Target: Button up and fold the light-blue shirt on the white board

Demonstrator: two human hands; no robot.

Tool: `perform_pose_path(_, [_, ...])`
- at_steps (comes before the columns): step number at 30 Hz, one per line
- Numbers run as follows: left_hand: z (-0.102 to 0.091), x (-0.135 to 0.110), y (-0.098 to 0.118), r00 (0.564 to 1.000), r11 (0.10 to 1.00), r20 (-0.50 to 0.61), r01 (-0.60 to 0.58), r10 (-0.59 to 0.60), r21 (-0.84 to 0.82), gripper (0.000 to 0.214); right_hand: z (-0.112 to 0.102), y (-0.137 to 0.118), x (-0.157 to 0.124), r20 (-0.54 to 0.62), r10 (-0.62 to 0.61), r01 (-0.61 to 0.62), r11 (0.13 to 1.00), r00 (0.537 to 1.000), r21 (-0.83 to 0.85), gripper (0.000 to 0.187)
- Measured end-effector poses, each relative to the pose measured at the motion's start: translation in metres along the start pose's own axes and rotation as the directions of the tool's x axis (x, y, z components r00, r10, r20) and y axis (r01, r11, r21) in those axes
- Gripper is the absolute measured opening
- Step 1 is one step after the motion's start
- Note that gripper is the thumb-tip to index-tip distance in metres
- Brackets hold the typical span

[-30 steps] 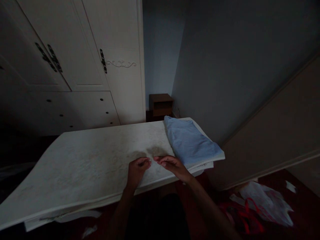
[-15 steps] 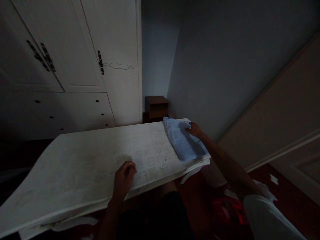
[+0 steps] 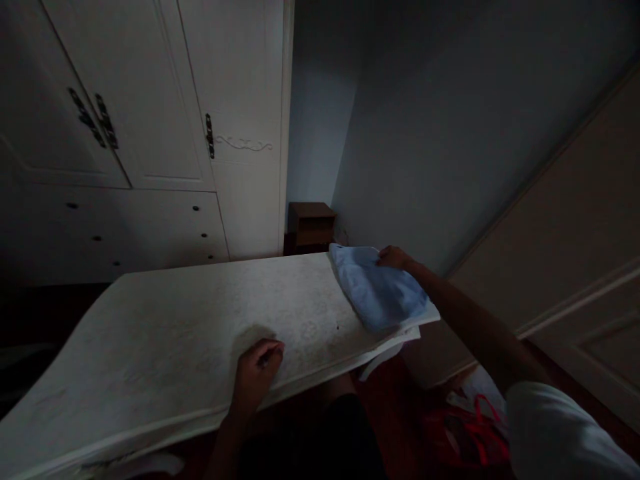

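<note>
A folded light-blue cloth point(image 3: 375, 283), perhaps a garment, lies flat on the right end of a white table point(image 3: 200, 327). My right hand point(image 3: 395, 257) grips its far right edge, fingers closed on the fabric. A white corner sticks out from under the cloth, past the table's right edge. My left hand point(image 3: 257, 370) is loosely curled over the front part of the tabletop, apart from the cloth. Shadow fills the gap between its fingers and thumb, so I cannot make out what is in it, if anything.
A white wardrobe point(image 3: 170, 127) with dark handles stands behind the table. In the far corner is a small brown nightstand point(image 3: 313, 220). A red bag point(image 3: 475, 437) lies on the dark red floor at the right. A grey-blue wall point(image 3: 425, 153) rises behind the cloth.
The cloth has shifted a little to the right with my right hand, and the white corner under it now overhangs the table's edge. My left hand stays curled; the view has shifted slightly.
</note>
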State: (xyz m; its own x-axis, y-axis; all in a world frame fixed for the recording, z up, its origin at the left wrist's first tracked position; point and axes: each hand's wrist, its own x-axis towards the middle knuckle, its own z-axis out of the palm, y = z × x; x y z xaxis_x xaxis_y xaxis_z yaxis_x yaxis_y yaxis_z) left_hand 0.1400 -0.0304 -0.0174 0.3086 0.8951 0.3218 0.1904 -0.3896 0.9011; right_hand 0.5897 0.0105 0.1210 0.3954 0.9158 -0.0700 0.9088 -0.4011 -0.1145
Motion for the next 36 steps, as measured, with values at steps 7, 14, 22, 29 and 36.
perform_pose_path(7, [0.0,-0.003,-0.001,0.995,0.999,0.094,-0.025,0.028,-0.032,0.016,-0.051,-0.093,-0.051,-0.179,-0.134,0.218,0.741,0.975,0.635,0.035])
perform_pose_path(14, [-0.019,-0.023,0.019,0.995,0.996,0.05,0.086,-0.084,-0.04,0.021,0.008,-0.204,-0.12,-0.145,-0.419,0.328,0.406,0.896,0.853,0.033])
perform_pose_path(22, [-0.051,-0.061,0.041,0.984,0.983,-0.008,0.179,-0.178,0.037,0.042,0.082,-0.249,-0.152,0.073,-0.806,0.575,0.479,0.588,0.663,0.062])
perform_pose_path(29, [-0.052,-0.096,0.033,0.963,0.968,0.093,0.25,-0.251,0.028,0.037,0.064,-0.19,-0.093,0.037,-0.671,0.667,0.741,0.741,0.073,0.044])
perform_pose_path(36, [-0.031,-0.108,0.008,0.981,0.989,0.132,0.144,-0.139,-0.029,0.022,0.055,-0.11,-0.094,0.235,-0.68,0.703,0.711,0.694,-0.02,0.037])
